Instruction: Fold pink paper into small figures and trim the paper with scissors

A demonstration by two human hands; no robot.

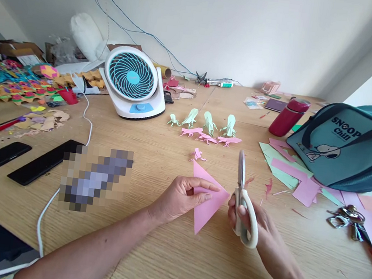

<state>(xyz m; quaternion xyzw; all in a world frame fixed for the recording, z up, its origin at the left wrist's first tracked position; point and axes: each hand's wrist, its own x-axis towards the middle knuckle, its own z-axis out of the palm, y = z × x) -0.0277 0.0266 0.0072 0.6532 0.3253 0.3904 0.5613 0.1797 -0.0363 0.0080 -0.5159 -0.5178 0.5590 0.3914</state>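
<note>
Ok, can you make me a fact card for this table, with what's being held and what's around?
Left grip: pink paper triangle, between thumb and fingers
Right grip: white-handled scissors
Green origami figures: four, in a row
Pink origami figures: four, nearer than the green ones
Left side: blue-and-white electric fan
Right side: red flask, teal Snoopy bag, keys

Your left hand (180,200) hides part of the pink triangular paper (204,213); at eight o'clock, a greyish-purple oblong (96,180) is pixelated.
</note>
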